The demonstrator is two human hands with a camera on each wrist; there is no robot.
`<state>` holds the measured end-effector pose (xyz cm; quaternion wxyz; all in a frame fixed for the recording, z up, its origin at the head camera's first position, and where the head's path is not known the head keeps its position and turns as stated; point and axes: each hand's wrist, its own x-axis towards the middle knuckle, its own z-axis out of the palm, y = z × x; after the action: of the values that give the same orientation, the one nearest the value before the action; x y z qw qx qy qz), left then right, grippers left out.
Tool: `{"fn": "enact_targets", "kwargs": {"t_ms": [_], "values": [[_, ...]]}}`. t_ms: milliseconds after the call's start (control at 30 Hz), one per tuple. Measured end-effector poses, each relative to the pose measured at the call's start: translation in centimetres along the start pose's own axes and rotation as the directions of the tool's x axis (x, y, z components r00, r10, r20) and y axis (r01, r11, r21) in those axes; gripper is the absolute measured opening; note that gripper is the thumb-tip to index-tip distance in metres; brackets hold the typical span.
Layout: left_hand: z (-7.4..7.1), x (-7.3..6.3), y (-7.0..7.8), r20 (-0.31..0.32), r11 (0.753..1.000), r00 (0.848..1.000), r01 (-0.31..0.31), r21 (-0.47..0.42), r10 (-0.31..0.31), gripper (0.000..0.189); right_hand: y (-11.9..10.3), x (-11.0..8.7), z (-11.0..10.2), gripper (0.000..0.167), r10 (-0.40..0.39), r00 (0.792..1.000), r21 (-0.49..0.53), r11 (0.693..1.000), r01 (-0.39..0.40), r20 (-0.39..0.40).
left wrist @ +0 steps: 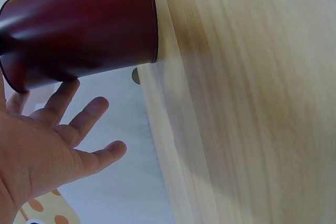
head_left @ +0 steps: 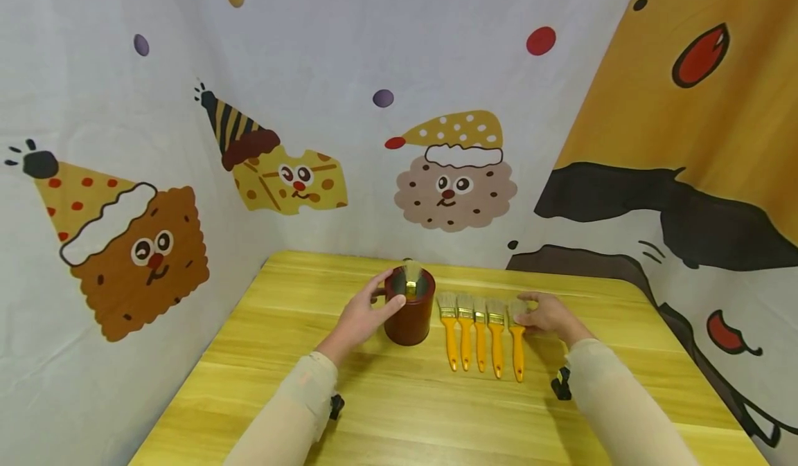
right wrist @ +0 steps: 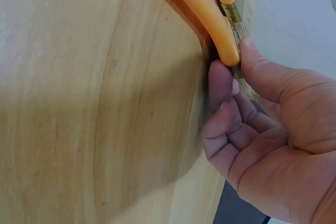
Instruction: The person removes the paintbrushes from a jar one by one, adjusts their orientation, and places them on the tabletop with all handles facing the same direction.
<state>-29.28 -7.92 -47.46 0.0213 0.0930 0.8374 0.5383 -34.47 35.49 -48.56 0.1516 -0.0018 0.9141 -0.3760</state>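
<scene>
A dark red cylindrical pot [head_left: 408, 324] stands upright on the table, and one paintbrush [head_left: 411, 271] is in it with bristles up; its lower handle is hidden inside. My left hand [head_left: 368, 314] is at the pot's left side, thumb toward the near rim. In the left wrist view its fingers [left wrist: 86, 119] are spread, one fingertip right at the pot wall. To the right, several orange-handled paintbrushes [head_left: 465, 327] lie side by side, handles toward me. My right hand [head_left: 548, 316] pinches the rightmost paintbrush [head_left: 518, 355] near its bristles, between thumb and forefinger [right wrist: 220, 82].
The wooden table [head_left: 399, 410] reaches back to a white cloth backdrop [head_left: 349, 50] printed with cartoon food. Another printed cloth [head_left: 686, 196] borders the right edge. A dark wrist device [head_left: 561, 384] shows by the right sleeve.
</scene>
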Motion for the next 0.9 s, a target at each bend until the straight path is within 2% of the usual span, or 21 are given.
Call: {"fn": "enact_targets", "kwargs": {"t_ms": [133,233,600,900], "values": [[0.03,-0.04,0.01,-0.005,1.0,1.0,-0.007,0.002,0.007,0.071,0.33,0.62,0.12,0.071,-0.006,1.0,-0.084,0.996,0.004,-0.026],[0.05,-0.05,-0.09,-0.005,1.0,1.0,-0.009,0.007,0.009,0.072,0.47,0.89,0.29,0.069,-0.003,0.999,-0.107,0.994,-0.001,-0.034],[-0.03,-0.3,-0.11,0.001,1.0,1.0,0.002,0.012,-0.002,0.073,0.67,0.69,0.83,0.071,0.044,0.998,-0.005,0.999,-0.045,-0.034],[0.09,0.05,-0.23,-0.004,1.0,1.0,-0.007,0.02,0.007,0.073,0.94,0.67,0.61,0.071,0.039,0.998,-0.035,0.999,-0.041,-0.045]]}}
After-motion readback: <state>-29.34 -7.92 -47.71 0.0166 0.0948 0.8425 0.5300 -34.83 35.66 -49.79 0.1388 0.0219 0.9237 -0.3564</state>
